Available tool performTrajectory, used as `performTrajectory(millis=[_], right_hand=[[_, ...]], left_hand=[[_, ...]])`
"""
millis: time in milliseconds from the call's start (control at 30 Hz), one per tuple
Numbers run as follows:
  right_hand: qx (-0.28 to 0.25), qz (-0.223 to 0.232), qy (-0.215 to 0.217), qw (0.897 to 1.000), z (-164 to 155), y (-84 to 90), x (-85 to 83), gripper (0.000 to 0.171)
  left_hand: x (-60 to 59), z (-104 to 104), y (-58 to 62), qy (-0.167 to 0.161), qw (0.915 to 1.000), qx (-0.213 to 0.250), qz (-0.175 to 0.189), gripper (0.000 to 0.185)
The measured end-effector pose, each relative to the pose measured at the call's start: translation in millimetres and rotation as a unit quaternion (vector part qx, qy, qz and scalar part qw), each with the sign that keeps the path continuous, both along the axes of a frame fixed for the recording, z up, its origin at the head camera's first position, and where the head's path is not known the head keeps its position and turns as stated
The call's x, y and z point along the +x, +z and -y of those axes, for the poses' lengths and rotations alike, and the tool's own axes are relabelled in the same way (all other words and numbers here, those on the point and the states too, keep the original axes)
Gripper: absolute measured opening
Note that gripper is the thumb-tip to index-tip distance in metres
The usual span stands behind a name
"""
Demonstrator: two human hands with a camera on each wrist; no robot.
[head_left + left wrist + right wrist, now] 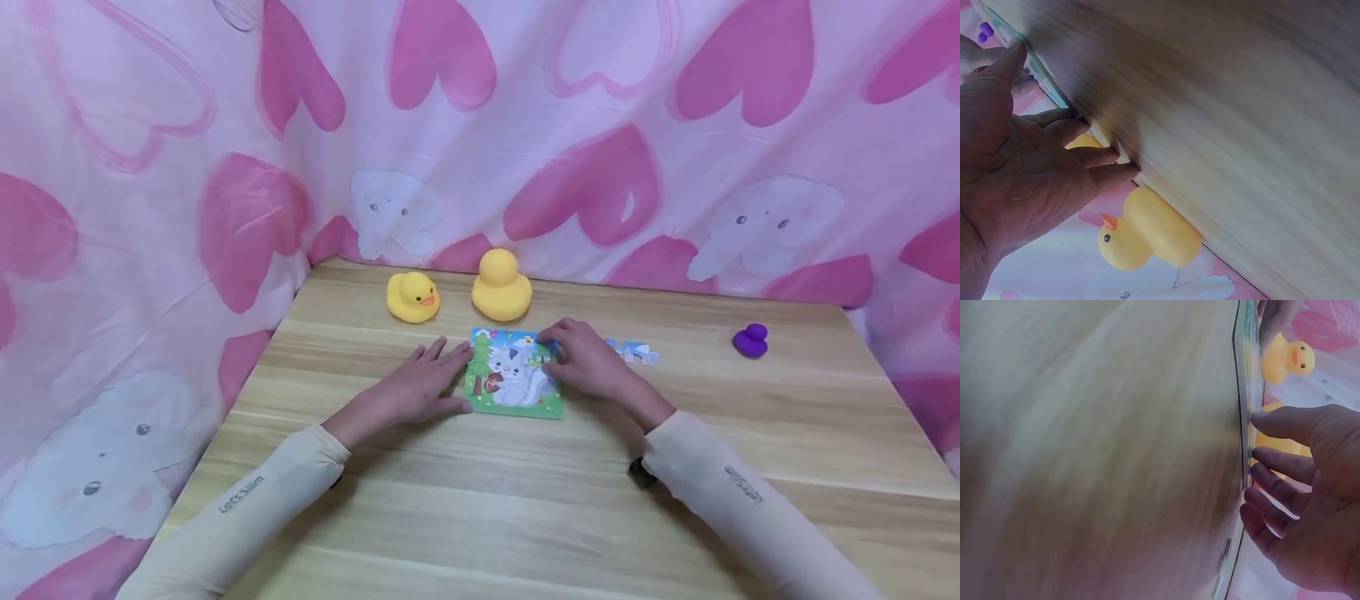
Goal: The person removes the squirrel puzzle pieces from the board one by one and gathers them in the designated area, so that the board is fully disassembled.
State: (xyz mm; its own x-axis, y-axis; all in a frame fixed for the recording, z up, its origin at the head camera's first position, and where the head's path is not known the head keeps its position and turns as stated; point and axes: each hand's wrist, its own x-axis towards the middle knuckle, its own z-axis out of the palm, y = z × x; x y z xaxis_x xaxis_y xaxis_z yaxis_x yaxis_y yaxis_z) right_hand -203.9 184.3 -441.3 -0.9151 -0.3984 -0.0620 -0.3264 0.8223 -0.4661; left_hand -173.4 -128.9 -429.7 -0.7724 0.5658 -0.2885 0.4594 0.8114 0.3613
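Note:
A small square cartoon-cat jigsaw puzzle [513, 379] lies flat on the wooden table [480, 500]. My left hand [420, 387] rests palm down beside it, its straight fingers [1094, 156] touching the puzzle's left edge. My right hand [588, 362] lies over the puzzle's upper right part. Its extended fingertips [1266, 459] press on the puzzle [1249, 394]. Neither hand holds anything. A few loose blue-and-white puzzle pieces [633, 352] lie just right of my right hand.
Two yellow rubber ducks, a small one [412, 297] and a bigger one [501, 287], stand behind the puzzle at the table's back edge. A purple duck [750, 340] sits at the far right. Pink heart-print cloth [150, 208] hangs around the table.

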Motion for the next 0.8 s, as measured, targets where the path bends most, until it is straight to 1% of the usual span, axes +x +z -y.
performTrajectory(millis=[167, 300, 467, 600, 800], right_hand=[[0.012, -0.006, 0.005, 1.000, 8.2, 4.5, -6.8, 0.048], [0.025, 0.001, 0.002, 1.000, 12.5, 10.0, -10.2, 0.048], [0.029, 0.036, 0.000, 0.999, 16.8, 16.4, -15.8, 0.045], [0.022, 0.064, 0.000, 0.998, 14.8, 17.4, -17.9, 0.043], [0.002, 0.079, -0.007, 0.997, 10.5, 14.8, -17.0, 0.043]], left_hand=[[-0.6, 4.0, 2.4, 0.001, 1.0000, -0.002, -0.009, 0.092], [-1.2, 5.3, 1.9, -0.001, 0.9999, -0.003, -0.011, 0.092], [-0.1, 5.8, 1.9, -0.001, 0.9999, 0.001, -0.014, 0.091], [0.7, 4.2, 0.8, -0.001, 0.9999, 0.009, -0.011, 0.091], [0.5, 1.6, 0.2, -0.005, 0.9999, 0.008, -0.005, 0.092]])
